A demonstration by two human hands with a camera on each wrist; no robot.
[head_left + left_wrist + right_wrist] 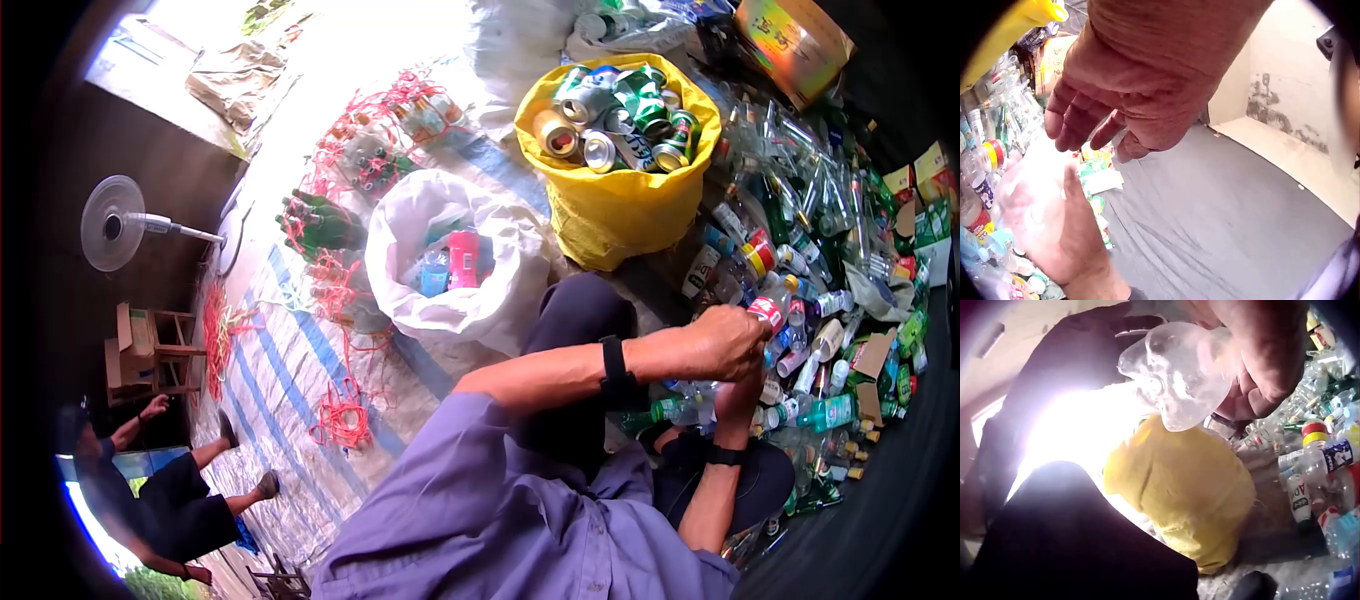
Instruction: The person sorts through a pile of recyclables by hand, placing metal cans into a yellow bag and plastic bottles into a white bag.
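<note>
In the head view my left hand (722,342) lies across my right hand (738,398), beside a bottle with a red label (768,311). The left wrist view shows my left hand (1129,106) above the other, its fingers loosely bent with nothing visible between them; my right hand (1044,212) is overexposed there. Up close in the right wrist view, a clear plastic bottle (1179,375) shows its base, and the curled fingers of my right hand (1260,356) grip it. The bottle's far part is hidden behind the hand.
Bottles (830,330) lie heaped at the right. A yellow bag (625,215) holds cans, and a white sack (400,285) holds a few bottles. Red strings (342,422) lie on the sheet. A fan (112,225) and a person (165,510) are at the left.
</note>
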